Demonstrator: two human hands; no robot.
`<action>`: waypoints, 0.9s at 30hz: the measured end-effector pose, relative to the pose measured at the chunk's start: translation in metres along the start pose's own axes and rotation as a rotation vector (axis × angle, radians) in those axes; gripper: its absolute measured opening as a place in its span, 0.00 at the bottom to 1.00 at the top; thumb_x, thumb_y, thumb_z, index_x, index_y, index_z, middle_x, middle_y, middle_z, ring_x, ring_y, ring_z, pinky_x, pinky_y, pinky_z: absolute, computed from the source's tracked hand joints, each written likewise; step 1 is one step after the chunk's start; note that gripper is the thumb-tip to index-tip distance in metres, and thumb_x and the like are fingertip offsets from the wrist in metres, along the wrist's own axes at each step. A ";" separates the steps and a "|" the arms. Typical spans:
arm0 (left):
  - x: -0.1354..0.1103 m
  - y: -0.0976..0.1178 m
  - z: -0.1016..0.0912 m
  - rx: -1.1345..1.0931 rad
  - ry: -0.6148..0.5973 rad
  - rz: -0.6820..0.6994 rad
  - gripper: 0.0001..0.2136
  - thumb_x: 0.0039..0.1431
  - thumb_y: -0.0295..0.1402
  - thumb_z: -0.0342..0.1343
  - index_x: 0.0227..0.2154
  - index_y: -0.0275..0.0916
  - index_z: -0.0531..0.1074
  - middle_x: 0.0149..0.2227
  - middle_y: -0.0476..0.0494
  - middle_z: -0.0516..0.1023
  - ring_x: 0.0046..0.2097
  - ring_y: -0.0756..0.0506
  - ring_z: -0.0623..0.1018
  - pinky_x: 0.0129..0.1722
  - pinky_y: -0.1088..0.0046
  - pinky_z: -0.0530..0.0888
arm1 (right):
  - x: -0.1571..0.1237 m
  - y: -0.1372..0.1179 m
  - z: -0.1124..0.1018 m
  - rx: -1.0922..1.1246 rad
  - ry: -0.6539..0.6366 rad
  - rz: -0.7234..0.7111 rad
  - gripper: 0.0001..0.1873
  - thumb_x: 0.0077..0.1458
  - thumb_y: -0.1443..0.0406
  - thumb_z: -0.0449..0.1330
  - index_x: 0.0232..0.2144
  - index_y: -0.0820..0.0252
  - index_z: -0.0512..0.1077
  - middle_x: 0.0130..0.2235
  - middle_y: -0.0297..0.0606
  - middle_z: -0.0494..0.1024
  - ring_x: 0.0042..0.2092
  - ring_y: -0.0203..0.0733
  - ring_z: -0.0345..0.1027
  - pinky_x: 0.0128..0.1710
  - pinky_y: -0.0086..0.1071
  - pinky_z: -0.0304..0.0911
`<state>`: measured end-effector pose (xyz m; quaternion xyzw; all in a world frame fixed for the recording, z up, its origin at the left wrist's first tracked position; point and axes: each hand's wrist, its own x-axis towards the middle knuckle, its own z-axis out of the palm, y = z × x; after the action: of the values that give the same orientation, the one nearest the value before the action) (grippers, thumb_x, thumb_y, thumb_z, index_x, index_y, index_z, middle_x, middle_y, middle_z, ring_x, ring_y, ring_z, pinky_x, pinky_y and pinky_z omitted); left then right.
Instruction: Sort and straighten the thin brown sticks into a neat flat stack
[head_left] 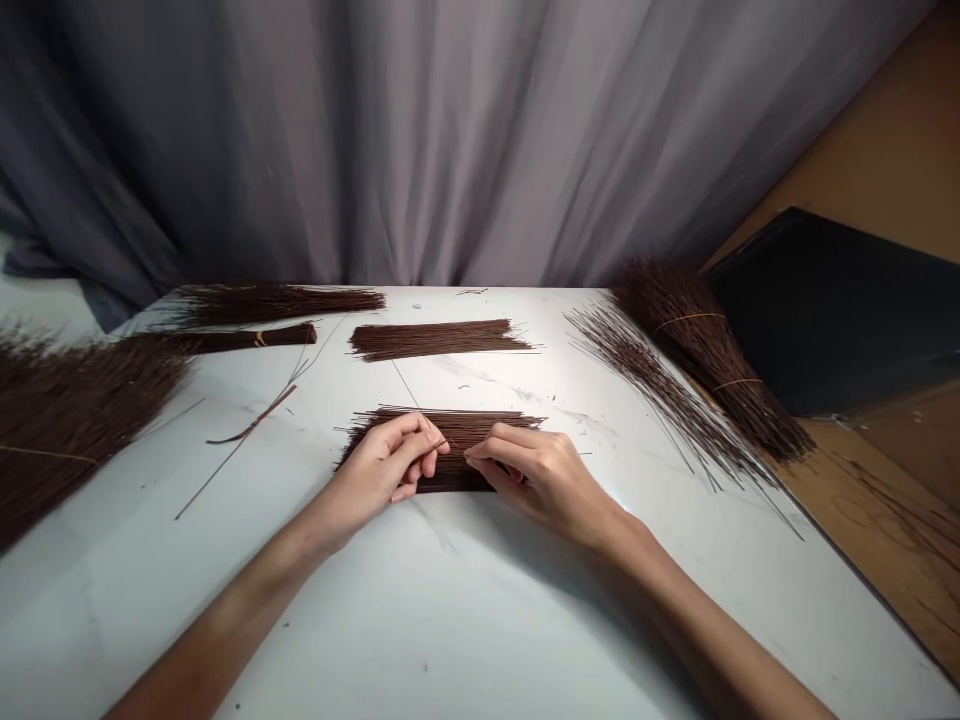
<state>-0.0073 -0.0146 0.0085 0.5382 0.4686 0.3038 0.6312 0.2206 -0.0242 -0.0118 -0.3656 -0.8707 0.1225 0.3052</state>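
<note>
My left hand (397, 455) is closed in a pinch on a thin brown twig (409, 388), whose far part slants up and away over the white table. Facing it, my right hand (538, 465) has its thumb and forefinger pressed together; anything between them is too fine to make out. A small gap separates the two sets of fingertips. Beneath both hands lies a flat pile of dark brown twigs (465, 428), spread sideways and partly covered by them. Just beyond it sits a second, neater pile of twigs (439, 340).
Large tied twig bundles lie at the left (67, 430) and right (705, 340), with loose twigs (652, 375) beside the right one. Farther left are a slim tied bundle (277, 337) and a brown strip (255, 420). A grey curtain (450, 140) hangs behind the table (360, 620).
</note>
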 end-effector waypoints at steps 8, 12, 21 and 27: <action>0.002 -0.002 0.001 0.084 0.025 0.045 0.14 0.63 0.46 0.61 0.34 0.40 0.70 0.24 0.55 0.65 0.23 0.55 0.58 0.19 0.83 0.54 | 0.003 -0.004 -0.003 -0.029 -0.018 0.013 0.11 0.69 0.66 0.54 0.38 0.59 0.76 0.33 0.34 0.76 0.30 0.33 0.65 0.30 0.28 0.57; 0.005 -0.002 0.002 0.130 0.069 0.055 0.15 0.61 0.46 0.62 0.33 0.38 0.73 0.27 0.51 0.72 0.24 0.54 0.65 0.18 0.82 0.60 | 0.003 -0.004 -0.005 -0.056 -0.041 0.019 0.11 0.70 0.65 0.53 0.40 0.59 0.76 0.34 0.36 0.75 0.31 0.34 0.66 0.31 0.28 0.58; 0.002 0.000 0.001 0.157 0.087 0.068 0.14 0.60 0.44 0.64 0.32 0.37 0.75 0.26 0.49 0.76 0.24 0.54 0.66 0.21 0.81 0.63 | 0.004 -0.003 -0.016 -0.031 -0.067 0.061 0.10 0.70 0.65 0.52 0.41 0.58 0.74 0.38 0.37 0.77 0.35 0.35 0.67 0.34 0.29 0.59; -0.001 0.003 0.003 0.160 0.044 0.074 0.12 0.61 0.41 0.63 0.30 0.37 0.76 0.27 0.47 0.79 0.24 0.54 0.66 0.22 0.80 0.62 | 0.005 -0.002 -0.018 -0.071 -0.058 0.077 0.10 0.70 0.66 0.53 0.39 0.59 0.74 0.36 0.36 0.77 0.34 0.36 0.68 0.34 0.30 0.58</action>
<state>-0.0042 -0.0162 0.0118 0.5972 0.4849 0.3004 0.5639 0.2281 -0.0226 0.0059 -0.4058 -0.8684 0.1135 0.2616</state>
